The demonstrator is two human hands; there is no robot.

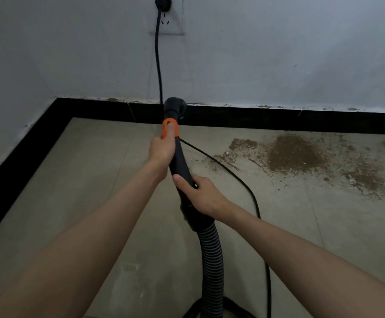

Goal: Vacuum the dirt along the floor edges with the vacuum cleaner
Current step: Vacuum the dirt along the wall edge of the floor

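Vacuum wand (pixel 180 157) clasped by both grips; dirt (pixel 301 154) beside black baseboard (pixel 278 120).

Dim corner: pale walls (pixel 255 53), black skirting (pixel 278 118), beige tiled floor (pixel 95 191).

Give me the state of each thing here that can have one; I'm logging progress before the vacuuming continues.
Left hand: grips wand near the orange collar.
Right hand: grips wand lower down.
Wand: raised, mouth toward wall.
Plug: in wall socket.
Dirt patch: not yet vacuumed.
Power cord: lying slack on floor.
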